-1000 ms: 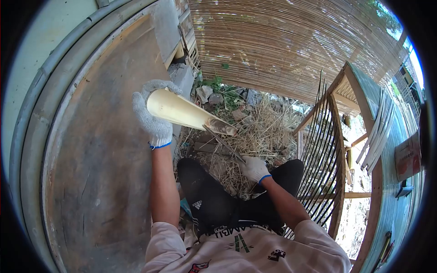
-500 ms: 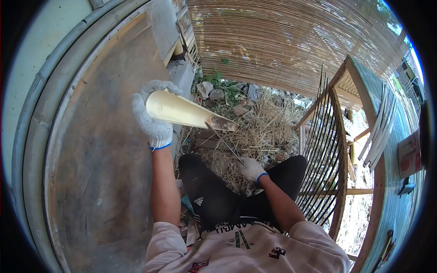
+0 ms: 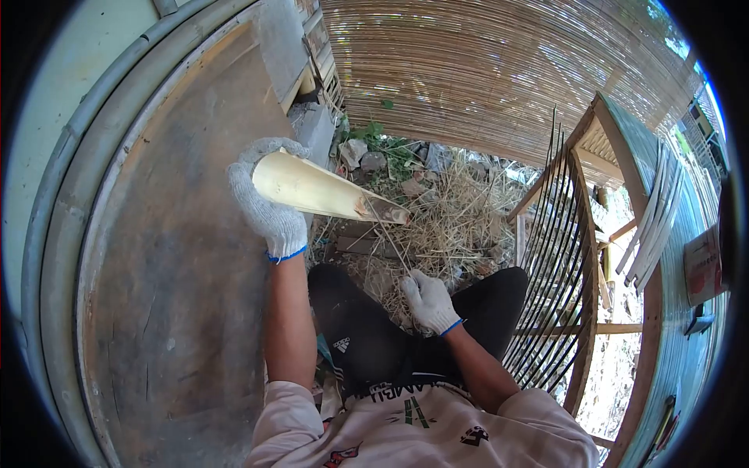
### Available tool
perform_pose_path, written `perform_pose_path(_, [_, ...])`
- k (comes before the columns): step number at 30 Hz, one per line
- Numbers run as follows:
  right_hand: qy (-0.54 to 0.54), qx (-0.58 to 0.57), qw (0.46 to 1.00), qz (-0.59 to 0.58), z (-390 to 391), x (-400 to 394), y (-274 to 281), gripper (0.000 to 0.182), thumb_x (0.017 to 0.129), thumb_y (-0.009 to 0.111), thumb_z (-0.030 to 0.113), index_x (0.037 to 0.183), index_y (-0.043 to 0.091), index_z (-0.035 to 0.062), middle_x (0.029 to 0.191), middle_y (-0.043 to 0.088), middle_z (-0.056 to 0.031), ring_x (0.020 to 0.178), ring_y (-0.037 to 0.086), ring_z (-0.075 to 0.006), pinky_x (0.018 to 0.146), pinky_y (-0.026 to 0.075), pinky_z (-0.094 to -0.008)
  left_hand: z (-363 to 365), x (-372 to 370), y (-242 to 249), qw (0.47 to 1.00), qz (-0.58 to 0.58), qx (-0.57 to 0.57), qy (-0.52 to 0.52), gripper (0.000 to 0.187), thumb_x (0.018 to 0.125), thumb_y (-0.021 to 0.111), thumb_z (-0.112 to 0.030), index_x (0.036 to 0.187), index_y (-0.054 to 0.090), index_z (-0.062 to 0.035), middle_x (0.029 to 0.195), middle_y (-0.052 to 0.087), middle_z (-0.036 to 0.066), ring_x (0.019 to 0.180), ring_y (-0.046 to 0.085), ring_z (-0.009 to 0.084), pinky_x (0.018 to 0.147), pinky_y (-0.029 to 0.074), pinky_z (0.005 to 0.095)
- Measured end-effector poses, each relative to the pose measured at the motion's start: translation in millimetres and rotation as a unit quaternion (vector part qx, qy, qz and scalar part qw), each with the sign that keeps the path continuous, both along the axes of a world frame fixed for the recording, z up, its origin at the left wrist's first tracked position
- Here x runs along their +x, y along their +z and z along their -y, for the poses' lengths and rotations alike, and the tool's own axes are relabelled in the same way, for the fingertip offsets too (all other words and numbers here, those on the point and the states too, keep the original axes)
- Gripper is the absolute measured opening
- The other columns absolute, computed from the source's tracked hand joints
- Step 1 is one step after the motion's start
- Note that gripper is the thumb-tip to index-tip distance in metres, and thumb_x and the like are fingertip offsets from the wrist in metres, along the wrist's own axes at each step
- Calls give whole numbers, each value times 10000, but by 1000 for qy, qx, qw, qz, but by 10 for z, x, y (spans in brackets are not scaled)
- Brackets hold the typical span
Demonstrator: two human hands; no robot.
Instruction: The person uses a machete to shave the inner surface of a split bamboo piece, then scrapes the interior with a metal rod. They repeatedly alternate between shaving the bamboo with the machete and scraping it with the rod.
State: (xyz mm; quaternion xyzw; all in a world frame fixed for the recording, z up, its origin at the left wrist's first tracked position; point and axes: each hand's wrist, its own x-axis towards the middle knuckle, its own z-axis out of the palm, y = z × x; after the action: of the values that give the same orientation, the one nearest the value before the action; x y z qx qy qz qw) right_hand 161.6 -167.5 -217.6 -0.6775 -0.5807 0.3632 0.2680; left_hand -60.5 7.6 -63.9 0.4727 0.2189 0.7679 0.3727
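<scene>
My left hand (image 3: 269, 191), in a grey knit glove with a blue cuff, is wrapped around the near end of a split bamboo half (image 3: 316, 187). Its pale hollow side faces up, and its narrower-looking far end has a darker stretch beyond a rough node. My right hand (image 3: 431, 303), gloved too, is closed low between my knees around the end of a long thin blade-like tool (image 3: 389, 238). The tool slants up to the left, its far part lying across the bamboo at the node. Its grip is hidden in the fist.
A worn wooden board (image 3: 179, 234) stretches along my left. Dry straw and shavings (image 3: 460, 226) cover the ground ahead, with stones and weeds behind. To the right stand a slatted rack (image 3: 558, 257) and a bench (image 3: 675, 343) with pale strips hanging over it. A bamboo screen (image 3: 468, 78) closes the back.
My right hand has turned and risen slightly, showing more of its thumb and back. The tool has shifted with it. My left hand and the bamboo have moved slightly right.
</scene>
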Motion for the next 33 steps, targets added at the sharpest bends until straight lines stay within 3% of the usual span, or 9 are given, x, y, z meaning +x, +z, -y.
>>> perform_pose_path(3, [62,105,991,-45,-20,55,-61,387,992,514,374,1025,651,13,852,677,-280,835,662,-475,750,501,-530,11,136,49,1000,4,4,15,629,1043,313,-536,1016,625,9,936,673,190,875,658,318,835,526,442])
perform_pose_path(5, [51,1,997,55,-191,98,-621,432,997,486,399,1060,660,8,900,684,-293,889,664,-474,796,504,-532,66,224,63,999,17,-5,43,630,1044,310,-535,1019,624,10,942,672,192,873,657,315,841,524,440])
perform_pose_path(7, [47,-68,988,128,-316,145,-440,541,1011,448,485,1093,670,-2,953,692,-303,966,657,-476,863,501,-529,56,242,34,999,36,-28,4,634,1045,310,-537,1013,624,13,943,669,190,877,654,306,861,514,429])
perform_pose_path(11, [78,-72,994,31,-230,282,-340,638,1022,412,551,1118,667,-25,984,688,-313,1025,640,-486,913,489,-513,140,179,-88,999,-3,-34,34,563,1048,376,-538,1125,605,-30,1057,667,130,982,647,233,916,514,388])
perform_pose_path(13, [55,-60,996,24,-189,283,-389,668,1024,386,567,1121,668,-31,1002,684,-319,1039,635,-488,927,483,-510,200,142,71,989,-74,20,-124,584,1012,468,-572,1201,575,-30,1131,653,138,1022,645,238,950,511,393])
perform_pose_path(17, [43,-85,995,10,-215,319,-500,731,1026,318,601,1128,674,-29,1051,675,-330,1079,619,-495,959,468,-510,247,73,289,966,-152,28,-206,656,965,545,-607,1209,560,2,1093,645,150,1017,638,252,990,499,399])
perform_pose_path(21, [51,-118,992,-16,-223,291,-438,714,1025,325,595,1115,685,-15,1038,686,-316,1064,628,-489,948,474,-513,96,49,143,959,-126,28,-254,730,963,396,-719,1022,562,-11,930,599,151,885,589,277,941,462,465])
perform_pose_path(24, [-14,-46,999,6,-157,155,-504,672,1042,368,553,958,654,-49,860,668,-305,918,644,-479,838,483,-497,160,201,209,975,1,-9,-223,721,983,327,-697,943,559,-15,834,569,138,810,546,275,898,441,469])
perform_pose_path(33, [-140,-44,985,-93,-121,-394,-989,783,1040,271,617,926,648,-60,904,671,-309,929,625,-483,871,459,-499,91,107,-15,996,54,22,-72,610,1026,317,-574,927,561,-24,805,559,132,788,535,267,855,430,440])
